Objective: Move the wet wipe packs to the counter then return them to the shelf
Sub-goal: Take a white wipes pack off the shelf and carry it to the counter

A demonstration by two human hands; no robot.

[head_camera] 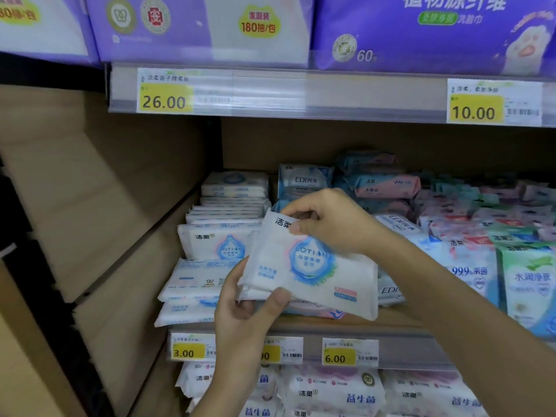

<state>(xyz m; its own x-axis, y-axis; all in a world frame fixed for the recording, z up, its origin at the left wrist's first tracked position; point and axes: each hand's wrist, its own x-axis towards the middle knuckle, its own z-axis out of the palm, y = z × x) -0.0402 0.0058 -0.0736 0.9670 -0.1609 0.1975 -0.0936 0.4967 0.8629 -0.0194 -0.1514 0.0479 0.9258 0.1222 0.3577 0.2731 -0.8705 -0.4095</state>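
fingers [231,281] of left hand [240,314] and right hand [331,224] pinch one wet wipe pack [310,266] before the shelf [406,350].

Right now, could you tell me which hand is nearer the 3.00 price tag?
Left. The left hand sits just above-right of the 3.00 price tag, gripping the Lotion wipe pack at its lower corner; the right hand pinches the top edge, much farther up.

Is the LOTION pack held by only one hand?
No: the left hand grips the LOTION pack at its lower corner, the right hand pinches its top.
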